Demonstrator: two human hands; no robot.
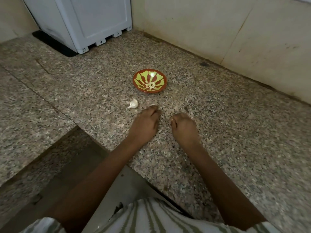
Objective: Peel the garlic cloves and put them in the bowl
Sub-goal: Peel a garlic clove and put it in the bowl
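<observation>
A red bowl (162, 81) with a green and yellow pattern stands on the granite counter and holds a few peeled garlic cloves (152, 86). In front of it, to the left, lies a white piece of garlic bulb (133, 103) still in its skin. My left hand (146, 122) rests just right of the bulb, with curled fingers pointing down at the counter by a small pale scrap (152, 104). My right hand (183, 125) is beside it with its fingers curled under. What either hand holds is hidden.
A white appliance (94, 22) on a black mat stands at the back left. A tiled wall (235, 31) runs along the back right. The granite counter (235, 123) has a lower step and an edge at the left, close to my body.
</observation>
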